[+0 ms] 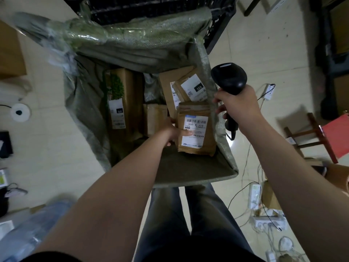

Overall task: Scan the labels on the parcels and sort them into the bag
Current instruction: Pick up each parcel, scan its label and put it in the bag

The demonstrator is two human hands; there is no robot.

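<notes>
1. We see our left hand (pixel 173 132) reaching down into the open green woven bag (pixel 222 146), fingers closed round the left edge of a brown paper parcel (pixel 196 129), thumb lying across its white label (pixel 195 130).
2. That parcel sits label-up inside the bag, near the bag's right wall; barcode and printed code face us, though the smaller text is too blurred to read.
3. Our right hand (pixel 236 105) is wrapped tight round the grip of a black barcode scanner (pixel 229 78), held just outside and above the bag's right rim. Scanner head points up and away from us; its cord hangs below the fist.
4. Other parcels in the bag: a tall brown box (pixel 124 103) w/ white label and a green printed patch on the left; a small brown pkg (pixel 154 119) in the middle; a flat brown carton (pixel 170 86) behind the held parcel, and on it a padded envelope (pixel 190 89) w/ a label reading "032" upside down.
5. The bag's far side is folded over in a shiny crumpled mass, resting against a black plastic crate (pixel 151 6).
6. Bag stands on a pale tiled floor (pixel 47 138). To the right: a wooden stool w/ red seat (pixel 334 137), white power strips (pixel 268 222) and tangled cables.
7. Our legs in dark trousers (pixel 188 224) show below the bag.
</notes>
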